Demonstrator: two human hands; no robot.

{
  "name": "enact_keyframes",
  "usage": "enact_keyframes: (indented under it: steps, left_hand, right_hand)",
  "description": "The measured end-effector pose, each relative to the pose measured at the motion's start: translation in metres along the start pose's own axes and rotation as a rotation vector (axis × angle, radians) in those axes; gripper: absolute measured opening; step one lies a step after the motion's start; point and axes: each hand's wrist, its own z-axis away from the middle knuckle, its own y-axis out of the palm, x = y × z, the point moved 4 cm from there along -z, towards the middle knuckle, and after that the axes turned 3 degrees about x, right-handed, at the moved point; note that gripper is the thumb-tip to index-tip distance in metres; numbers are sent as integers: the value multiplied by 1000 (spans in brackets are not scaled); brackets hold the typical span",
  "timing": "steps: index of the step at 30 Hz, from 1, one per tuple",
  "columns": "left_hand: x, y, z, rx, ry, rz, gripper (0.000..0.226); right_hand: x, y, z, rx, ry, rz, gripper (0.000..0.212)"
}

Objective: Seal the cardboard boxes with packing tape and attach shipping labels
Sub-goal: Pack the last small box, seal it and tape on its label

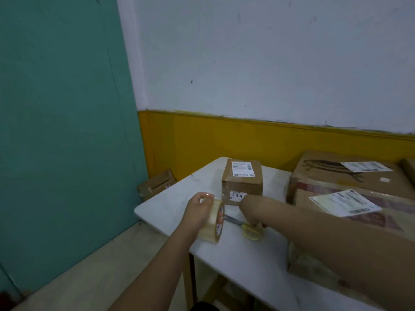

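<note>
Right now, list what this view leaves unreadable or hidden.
- Head view: the right hand covers the scissors' upper handle, so its grip is unclear.
- Small box: label print too small, except "019".
- Large box: cut off by the right edge; labels blurred.
- Tape roll: loose end invisible in the left hand.

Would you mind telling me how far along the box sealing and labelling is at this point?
Done, it seems: the small box is taped and labelled, and the big box carries labels. In hand: the left hand holds the tape roll, while the right hand is on the yellow-handled scissors. Left: cutting tape, probably; whether any seams remain unsealed is unclear.
</note>
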Motion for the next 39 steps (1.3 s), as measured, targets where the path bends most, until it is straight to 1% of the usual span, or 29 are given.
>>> enact_keyframes:
  steps: [1, 2, 3, 4, 5, 6, 7, 8, 10, 11, 12, 14, 17, 20, 21, 23, 25, 28, 31, 33, 35, 37, 38, 39]
  left_hand:
    - [0, -2, 2, -1, 11, 0, 25]
    - [-1, -3, 4, 0, 25, -2, 24]
    - [-2, -5, 6, 6, 40, -6, 24]
    - [-3, -7, 8, 10, 54, -13, 24]
    - [-5, -9, 11, 16, 61, -24, 25]
    - [-7, -11, 14, 18, 69, -37, 26]
    - [-9, -14, 17, 17, 73, -44, 28]
    - [-11, -18, 20, 14, 73, -40, 29]
    - [-10, -29, 24, 9, 69, -51, 29]
    - [-9, -35, 28, 15, 61, -78, 28]
    - [-6, -40, 31, 22, 48, -126, 28]
    - [0, -49, 34, 42, -1, -264, 40]
    - [10, -63, 37, 107, -141, -441, 58]
    - [26, -75, 39, 149, -229, -685, 74]
    - [33, -74, 42, 150, -248, -707, 78]
    - [48, -64, 44, 133, -265, -636, 83]
    - [61, -56, 41, 88, -245, -534, 91]
    - [82, -50, 33, 56, -242, -519, 106]
    - [99, -41, 33, -13, -247, -499, 113]
    - [102, -37, 34, -68, -247, -577, 110]
    - [99, -40, 31, -124, -230, -790, 100]
    - [92, -39, 26, -116, -151, -1013, 84]
    - [90, -34, 22, -69, -105, -1091, 75]
    - [89, -26, 17, -6, -73, -1142, 66]
  right_hand:
    - [-1, -8, 2, -77, -4, -59, 33]
    - [-4, -18, 1, -155, -1, -180, 33]
    - [-5, -27, 0, -227, -17, -344, 36]
    - [-5, -34, -1, -289, -52, -506, 43]
    - [-2, -42, -2, -330, -98, -622, 53]
    - [4, -47, -2, -339, -138, -706, 58]
    - [12, -50, 0, -348, -168, -751, 58]
    - [21, -52, 2, -380, -178, -769, 55]
    - [32, -55, 3, -466, -170, -803, 41]
    - [38, -55, 3, -479, -158, -824, 35]
    - [45, -54, 4, -482, -150, -825, 32]
    - [59, -51, 5, -477, -146, -777, 33]
    - [77, -44, 6, -470, -121, -707, 30]
    - [83, -36, 3, -480, -106, -776, 32]
    - [85, -31, -1, -483, -108, -776, 33]
    - [88, -17, -10, -499, -107, -781, 34]
    - [92, -1, -20, -500, -107, -780, 33]
    - [99, 19, -30, -489, -101, -727, 27]
    - [104, 29, -37, -471, -132, -619, 20]
    - [107, 32, -40, -501, -137, -546, 18]
    - [110, 33, -40, -555, -118, -463, 20]
    - [108, 35, -38, -619, -63, -367, 24]
    - [104, 36, -39, -632, -22, -354, 35]
    - [96, 39, -41, -597, 15, -377, 52]
